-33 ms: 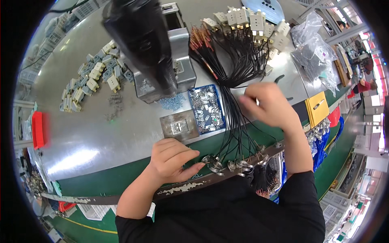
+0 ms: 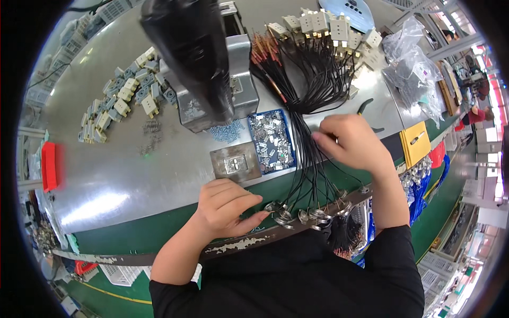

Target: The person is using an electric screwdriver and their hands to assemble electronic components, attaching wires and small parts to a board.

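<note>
My left hand (image 2: 225, 208) rests at the front edge of the table. Its fingers are bent, with a gap between thumb and forefinger and nothing seen between them. Beside the thumb tip lie round metal parts (image 2: 318, 213) on the ends of black wires (image 2: 305, 140). My right hand (image 2: 350, 140) is raised just right of this wire bundle, with fingers curled in and the thumb against them. Whatever it may hold is hidden. A blue tray (image 2: 272, 142) of small metal pieces sits left of the wires, and a square metal fixture plate (image 2: 218, 163) adjoins it.
A grey press-like machine (image 2: 245, 87) with a black upper body (image 2: 188, 53) stands behind the tray. Blue screws (image 2: 225, 132) lie at its foot. Beige plug housings (image 2: 150, 106) spread to its left, more (image 2: 339, 31) at back right. Pliers (image 2: 365, 106) and a yellow pad (image 2: 415, 143) lie right.
My right hand has come slightly toward me and is less blurred, uncovering more of the pliers. My left hand has stayed in place.
</note>
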The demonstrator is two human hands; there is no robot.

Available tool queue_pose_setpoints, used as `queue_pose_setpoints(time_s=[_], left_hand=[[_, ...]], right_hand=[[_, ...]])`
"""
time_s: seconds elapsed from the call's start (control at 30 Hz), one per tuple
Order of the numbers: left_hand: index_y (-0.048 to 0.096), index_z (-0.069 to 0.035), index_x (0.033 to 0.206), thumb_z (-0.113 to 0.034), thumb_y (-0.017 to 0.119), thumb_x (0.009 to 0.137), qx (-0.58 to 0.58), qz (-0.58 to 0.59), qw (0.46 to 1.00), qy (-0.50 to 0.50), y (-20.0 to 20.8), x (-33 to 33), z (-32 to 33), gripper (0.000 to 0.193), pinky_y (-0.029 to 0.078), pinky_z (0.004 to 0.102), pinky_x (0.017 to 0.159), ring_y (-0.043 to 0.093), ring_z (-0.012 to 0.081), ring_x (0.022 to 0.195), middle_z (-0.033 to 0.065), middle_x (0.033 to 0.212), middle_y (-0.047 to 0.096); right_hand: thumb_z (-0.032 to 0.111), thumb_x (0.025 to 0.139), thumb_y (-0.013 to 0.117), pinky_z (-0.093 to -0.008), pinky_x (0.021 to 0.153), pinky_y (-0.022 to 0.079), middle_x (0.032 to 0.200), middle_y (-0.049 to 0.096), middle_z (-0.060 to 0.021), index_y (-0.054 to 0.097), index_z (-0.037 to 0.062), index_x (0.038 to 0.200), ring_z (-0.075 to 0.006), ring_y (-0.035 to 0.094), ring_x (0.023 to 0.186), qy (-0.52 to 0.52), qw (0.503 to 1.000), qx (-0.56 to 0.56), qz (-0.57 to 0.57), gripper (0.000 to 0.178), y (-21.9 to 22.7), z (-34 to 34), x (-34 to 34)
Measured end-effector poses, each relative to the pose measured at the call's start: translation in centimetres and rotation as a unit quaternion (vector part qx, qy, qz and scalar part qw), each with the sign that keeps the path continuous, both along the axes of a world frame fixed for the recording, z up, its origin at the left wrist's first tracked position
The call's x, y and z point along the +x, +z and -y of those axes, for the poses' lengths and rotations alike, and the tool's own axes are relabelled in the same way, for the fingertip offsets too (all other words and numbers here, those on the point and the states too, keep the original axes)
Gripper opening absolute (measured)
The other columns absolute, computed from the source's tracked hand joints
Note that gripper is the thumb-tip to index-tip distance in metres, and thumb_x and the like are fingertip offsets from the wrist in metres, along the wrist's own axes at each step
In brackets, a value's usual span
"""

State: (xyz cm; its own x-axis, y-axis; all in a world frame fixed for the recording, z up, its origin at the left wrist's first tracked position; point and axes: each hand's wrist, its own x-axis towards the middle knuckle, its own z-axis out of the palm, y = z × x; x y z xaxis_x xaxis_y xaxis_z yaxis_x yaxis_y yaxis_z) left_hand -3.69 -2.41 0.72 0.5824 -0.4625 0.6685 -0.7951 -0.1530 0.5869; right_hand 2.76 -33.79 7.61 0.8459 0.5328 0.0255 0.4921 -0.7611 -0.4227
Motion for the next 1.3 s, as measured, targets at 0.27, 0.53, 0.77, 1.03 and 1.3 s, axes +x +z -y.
queue_pose_setpoints(time_s=[0.27,0.53,0.77,1.03,1.3], left_hand=[[0.073,-0.005,0.092,-0.017,0.089,0.075,0.001,0.002,1.0,-0.008,0.2,-0.5,0.5,0.026,0.048,0.0318,0.053,0.064,0.0222,0.058,0.0059,0.075,0.07],[0.073,-0.005,0.09,-0.013,0.089,0.074,-0.013,0.008,1.0,0.005,0.4,-0.9,0.3,0.024,0.049,0.0319,0.054,0.065,0.0229,0.059,0.0064,0.076,0.071],[0.072,-0.006,0.095,-0.011,0.088,0.078,-0.042,-0.029,0.998,0.031,1.5,-0.7,-0.2,0.024,0.051,0.0309,0.056,0.068,0.0207,0.062,0.006,0.075,0.07],[0.056,0.006,0.133,-0.005,0.08,0.092,-0.305,-0.373,0.876,-0.011,2.3,-1.9,0.4,0.049,0.06,0.0335,0.075,0.074,0.0238,0.085,0.0184,0.096,0.072],[0.058,0.002,0.116,0.002,0.077,0.092,-0.271,-0.481,0.832,-0.046,2.7,-0.7,-2.1,0.031,0.057,0.0318,0.066,0.07,0.0209,0.071,0.015,0.085,0.07]], right_hand=[[0.018,0.092,0.066,-0.0517,0.069,0.053,0.082,0.066,-0.0185,0.064,0.0003,0.087,-0.0433,0.065,0.078,-0.033,0.995,-0.087,0.04,0.018,-2.5,-0.8,-2.0],[0.013,0.103,0.064,-0.0293,0.055,0.05,0.075,0.066,-0.0061,0.069,-0.0038,0.107,-0.0114,0.06,0.059,-0.23,0.893,0.203,-0.329,0.018,-1.1,0.6,-2.4],[0.023,0.108,0.053,-0.0314,0.08,0.057,0.112,0.073,-0.0186,0.056,-0.0088,0.139,-0.0217,0.073,0.096,-0.133,0.633,0.672,-0.362,0.045,2.0,1.2,-3.2],[0.004,0.095,0.07,-0.0405,0.076,0.056,0.095,0.074,-0.0201,0.069,-0.0027,0.118,-0.0356,0.073,0.088,0.089,0.979,0.181,-0.026,0.025,1.8,-8.3,-2.5],[0.009,0.087,0.077,-0.0423,0.064,0.053,0.081,0.067,-0.0142,0.074,0.0009,0.095,-0.0347,0.066,0.07,0.176,0.976,0.107,0.07,0.013,2.4,-10.9,-0.2]])
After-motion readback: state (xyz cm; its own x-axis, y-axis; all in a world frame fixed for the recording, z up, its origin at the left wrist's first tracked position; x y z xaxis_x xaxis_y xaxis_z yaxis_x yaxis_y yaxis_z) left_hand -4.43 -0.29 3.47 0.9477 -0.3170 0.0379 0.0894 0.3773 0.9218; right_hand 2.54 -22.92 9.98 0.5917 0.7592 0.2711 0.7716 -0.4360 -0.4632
